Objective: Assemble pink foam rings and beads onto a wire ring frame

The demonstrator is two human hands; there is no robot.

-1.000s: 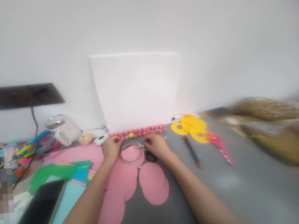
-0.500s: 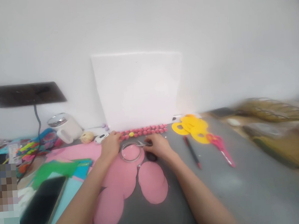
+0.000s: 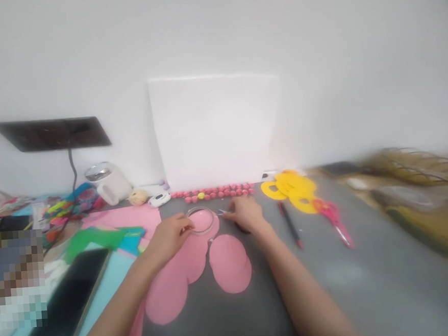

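My left hand (image 3: 175, 232) has its fingers closed at the left edge of a silver ring (image 3: 215, 221), which lies over a pink paper circle (image 3: 200, 220). My right hand (image 3: 245, 212) is closed around small scissors (image 3: 222, 212); their metal tips point left toward the ring, and a dark handle is mostly hidden under the palm. Overlapping pink paper circles (image 3: 167, 300) spread below my left hand, and another overlapping pair (image 3: 231, 265) lies between my forearms. Behind both hands runs a row of small pink-red pieces (image 3: 221, 192) with one yellow piece (image 3: 201, 195) among them.
A white board (image 3: 217, 130) leans on the wall. To the right lie yellow paper rings (image 3: 292, 186), a dark pencil (image 3: 290, 225) and pink scissors (image 3: 333, 216). Coloured sheets, a phone (image 3: 65, 307) and a white mug-like object (image 3: 113, 183) fill the left side.
My left hand has come back from the row of small pieces to the ring's edge. My right hand has shifted slightly right, away from the ring, with the small scissors. The view has shifted a little.
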